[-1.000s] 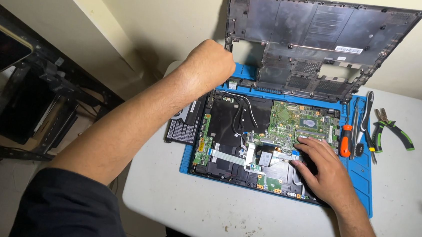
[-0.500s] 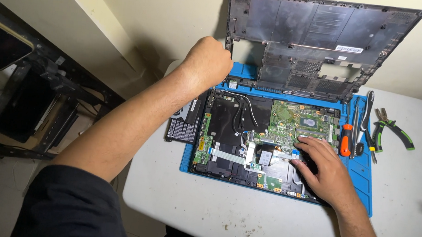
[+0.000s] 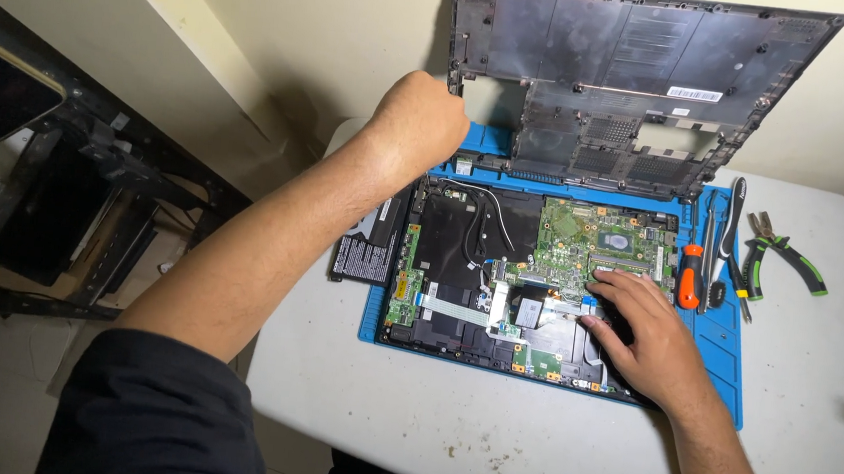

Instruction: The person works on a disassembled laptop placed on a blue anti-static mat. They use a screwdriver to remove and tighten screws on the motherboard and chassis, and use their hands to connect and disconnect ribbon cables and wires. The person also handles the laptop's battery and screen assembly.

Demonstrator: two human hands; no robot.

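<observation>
An opened laptop base point(image 3: 470, 261) with a green circuit board point(image 3: 603, 236) lies on a blue work mat point(image 3: 725, 341) on a white table. My left hand point(image 3: 416, 126) is closed on the left edge of the dark bottom cover point(image 3: 636, 73), holding it tilted up behind the laptop. My right hand point(image 3: 640, 334) rests flat, fingers spread, on the laptop's lower right part, pressing it down.
A black flat battery point(image 3: 366, 248) lies at the mat's left edge. An orange-handled screwdriver point(image 3: 690, 276), other thin tools and green-handled pliers point(image 3: 782, 257) lie at the right. A dark metal rack point(image 3: 55, 178) stands left of the table. The wall is close behind.
The bottom cover has been tilted slightly further up by my left hand. My right hand stays on the laptop.
</observation>
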